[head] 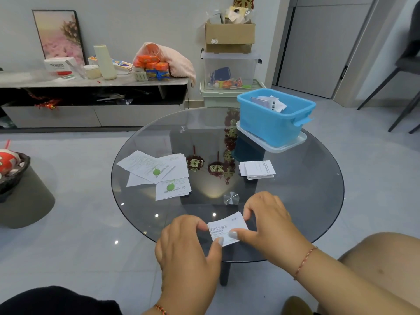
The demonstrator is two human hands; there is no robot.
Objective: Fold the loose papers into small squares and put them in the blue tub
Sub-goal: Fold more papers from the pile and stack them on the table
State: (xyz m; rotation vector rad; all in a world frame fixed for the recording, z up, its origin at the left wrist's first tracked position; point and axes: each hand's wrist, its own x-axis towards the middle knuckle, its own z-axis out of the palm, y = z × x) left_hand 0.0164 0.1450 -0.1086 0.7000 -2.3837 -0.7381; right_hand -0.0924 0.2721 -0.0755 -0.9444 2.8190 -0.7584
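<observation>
Left hand (188,242) and right hand (266,221) pinch a small folded white printed paper (227,230) between them, thumbs on top, above the round glass table's (318,189) near edge. Blue plastic tub (272,126) sits well apart, far right.

Single head-worn view, looking forward and down, close over round glass table (318,185)

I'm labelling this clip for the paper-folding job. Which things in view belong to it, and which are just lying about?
Part of the job:
- folded paper, pinched by left hand and right hand
- loose papers
- small folded stack
- blue tub, papers already inside

Just lying about:
- cardboard box
- clear storage bin
- framed picture
- pink cloth
</observation>
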